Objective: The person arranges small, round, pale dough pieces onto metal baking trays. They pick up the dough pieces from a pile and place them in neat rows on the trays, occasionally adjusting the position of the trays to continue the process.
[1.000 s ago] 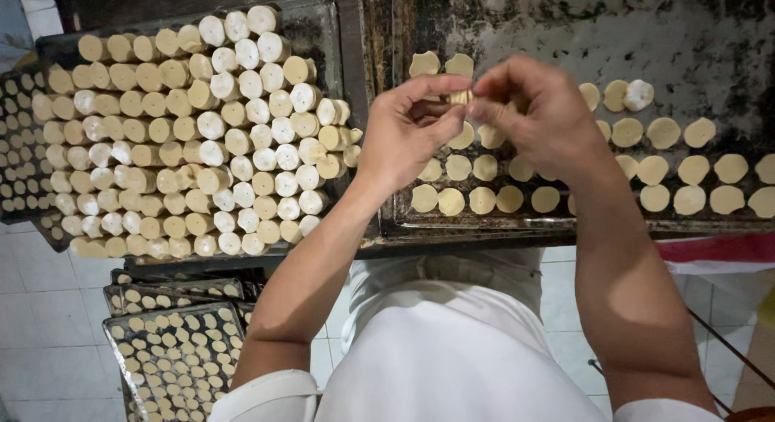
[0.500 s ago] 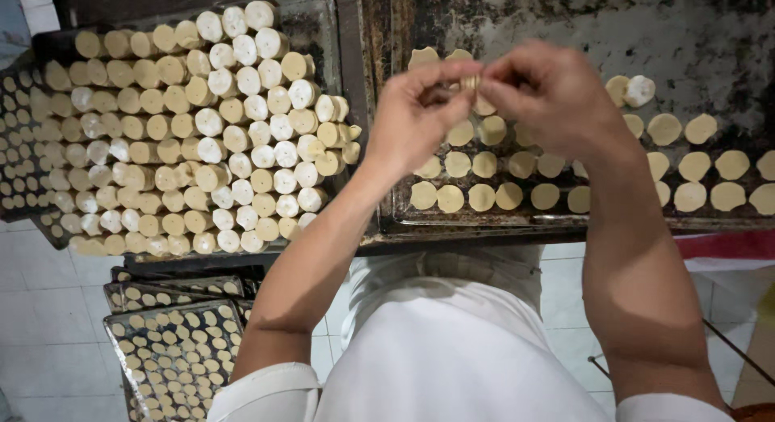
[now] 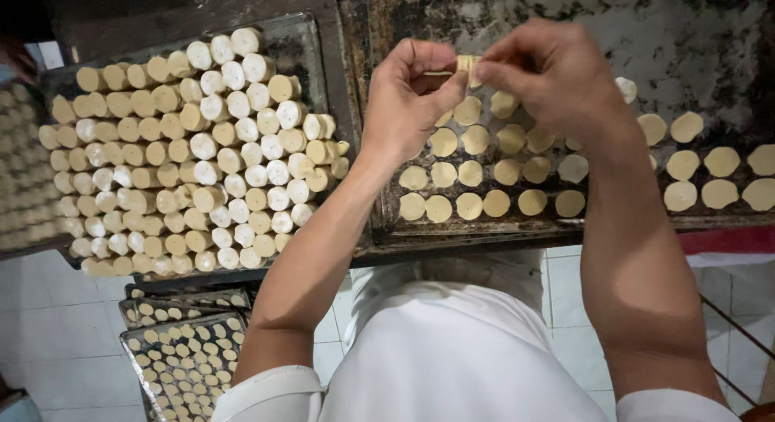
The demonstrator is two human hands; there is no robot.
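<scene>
Above the far left corner of the dark baking tray [image 3: 565, 226], our left hand [image 3: 408, 99] and right hand [image 3: 557, 75] both pinch one pale dough piece [image 3: 464, 64], which we judge light, soft, easily dented, best held by its edges.

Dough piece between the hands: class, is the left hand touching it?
Touching. The head view shows the left hand pinching the dough piece with its fingertips, no gap visible.

Pale yellow dough discs [image 3: 468, 205], blackened tray [image 3: 646, 34]
</scene>
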